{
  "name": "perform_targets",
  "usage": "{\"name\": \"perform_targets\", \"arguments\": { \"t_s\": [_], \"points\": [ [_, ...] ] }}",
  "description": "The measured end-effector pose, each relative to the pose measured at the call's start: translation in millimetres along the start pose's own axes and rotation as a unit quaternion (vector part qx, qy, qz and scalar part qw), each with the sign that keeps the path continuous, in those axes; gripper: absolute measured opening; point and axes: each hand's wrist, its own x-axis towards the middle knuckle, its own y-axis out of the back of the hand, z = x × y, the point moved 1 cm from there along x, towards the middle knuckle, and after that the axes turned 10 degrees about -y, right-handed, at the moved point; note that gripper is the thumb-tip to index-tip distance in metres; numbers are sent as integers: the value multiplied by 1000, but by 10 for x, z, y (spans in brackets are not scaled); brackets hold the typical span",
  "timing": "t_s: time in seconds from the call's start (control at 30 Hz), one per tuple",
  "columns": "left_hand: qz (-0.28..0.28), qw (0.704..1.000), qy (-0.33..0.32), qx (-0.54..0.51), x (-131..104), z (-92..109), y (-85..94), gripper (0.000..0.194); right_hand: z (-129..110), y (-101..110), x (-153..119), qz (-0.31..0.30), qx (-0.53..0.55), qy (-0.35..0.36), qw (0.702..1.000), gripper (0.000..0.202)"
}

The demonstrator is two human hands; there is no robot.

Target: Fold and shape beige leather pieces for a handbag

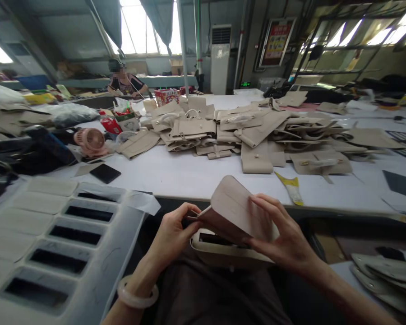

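Note:
A beige leather bag piece (233, 205) with a rounded flap is held over my lap, just in front of the table edge. My left hand (174, 232) pinches its left edge, with a pale bangle on that wrist. My right hand (284, 234) grips the flap from the right, fingers spread over its face. Under the flap lies a pale panel with a dark slot (219, 248), resting on my lap.
A big heap of beige bag parts (250, 131) covers the white table (189, 174). A grey panel with several slots (71, 243) sits at left, a pink fan (91, 141) and a dark card (104, 173) beyond. A seated person (125, 83) works far back.

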Motion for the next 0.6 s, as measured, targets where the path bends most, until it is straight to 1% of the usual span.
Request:
{"name": "perform_targets", "arguments": {
  "t_s": [0.07,0.13,0.23,0.27,0.3,0.37,0.43,0.47,0.5,0.53,0.6],
  "points": [
    [-12,999,-5,40,-37,-75,-68,11,76,-46,-67,-10,-10,-4,1000,72],
    [-28,994,-28,100,-66,-151,-144,8,149,-82,-127,-29,-33,-1,999,71],
    [-46,984,-68,156,-108,-276,-259,5,235,-97,-192,-61,-102,23,993,72],
    [-44,984,-69,158,-129,-325,-289,9,254,-93,-206,-71,-130,39,988,73],
    [-35,986,-62,149,-157,-381,-311,16,267,-87,-218,-79,-157,56,983,73],
    [-4,995,-26,96,-239,-517,-341,36,278,-89,-231,-87,-199,87,972,72],
    [44,998,46,-4,-350,-686,-371,47,274,-133,-230,-88,-224,109,965,69],
    [74,991,94,-66,-411,-775,-396,49,268,-175,-223,-91,-230,116,962,68],
    [104,975,143,-132,-470,-859,-432,50,262,-226,-211,-100,-233,122,959,68],
    [127,953,186,-201,-525,-932,-480,53,257,-283,-194,-113,-233,126,958,67],
    [152,898,245,-332,-608,-1022,-606,59,253,-387,-148,-152,-216,123,957,69]
  ]
}}
